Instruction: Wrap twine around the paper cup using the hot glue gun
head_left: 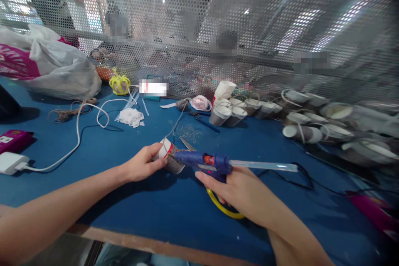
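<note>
My left hand (146, 163) grips a paper cup (175, 164), tilted on its side above the blue table. Grey twine wraps part of the cup, and its white and red print shows at one end. A strand of twine (178, 121) runs from the cup back to a small ball of twine (182, 104). My right hand (232, 185) is closed around a blue glue gun (199, 161), whose nozzle meets or nearly meets the cup's side. A clear glue stick (264, 166) juts from the gun's rear. Scissors with a yellow handle (229, 213) lie partly hidden beneath my right hand.
Several twine-wrapped cups with handles (221, 113) stand at the back and right. A white cable (77, 133) crosses the left side. A plastic bag (62, 66), white scraps (131, 117) and pink ribbon (201, 103) lie near the perforated metal screen (181, 20). A black cord trails right.
</note>
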Action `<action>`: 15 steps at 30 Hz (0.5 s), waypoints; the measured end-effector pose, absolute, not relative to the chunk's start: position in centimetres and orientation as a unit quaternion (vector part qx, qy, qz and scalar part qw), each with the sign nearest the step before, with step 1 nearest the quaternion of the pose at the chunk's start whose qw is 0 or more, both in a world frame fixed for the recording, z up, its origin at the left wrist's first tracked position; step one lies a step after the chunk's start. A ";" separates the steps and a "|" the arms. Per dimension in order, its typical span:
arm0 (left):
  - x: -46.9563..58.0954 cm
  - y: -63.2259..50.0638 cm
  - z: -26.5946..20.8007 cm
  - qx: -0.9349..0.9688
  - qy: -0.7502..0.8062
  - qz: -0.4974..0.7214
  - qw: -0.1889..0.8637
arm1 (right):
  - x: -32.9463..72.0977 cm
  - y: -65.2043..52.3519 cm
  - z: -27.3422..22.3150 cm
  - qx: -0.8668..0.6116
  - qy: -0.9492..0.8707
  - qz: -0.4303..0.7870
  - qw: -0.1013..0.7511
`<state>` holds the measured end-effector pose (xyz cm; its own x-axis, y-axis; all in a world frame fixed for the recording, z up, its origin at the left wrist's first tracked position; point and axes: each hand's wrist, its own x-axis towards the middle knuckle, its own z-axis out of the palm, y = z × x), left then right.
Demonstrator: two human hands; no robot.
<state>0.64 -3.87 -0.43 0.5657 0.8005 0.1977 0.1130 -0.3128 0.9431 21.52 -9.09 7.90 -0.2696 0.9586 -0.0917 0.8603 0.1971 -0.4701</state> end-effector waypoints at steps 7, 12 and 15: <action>0.6 -3.9 -0.4 0.744 0.313 0.342 0.481 | 21.5 -9.1 8.0 -0.589 -0.763 0.239 0.120; 0.5 -3.9 -0.3 0.754 0.311 0.338 0.470 | 21.6 -8.7 8.4 -0.574 -0.767 0.242 0.155; 0.5 -3.9 -0.3 0.760 0.306 0.338 0.463 | 21.7 -8.3 8.4 -0.571 -0.770 0.235 0.160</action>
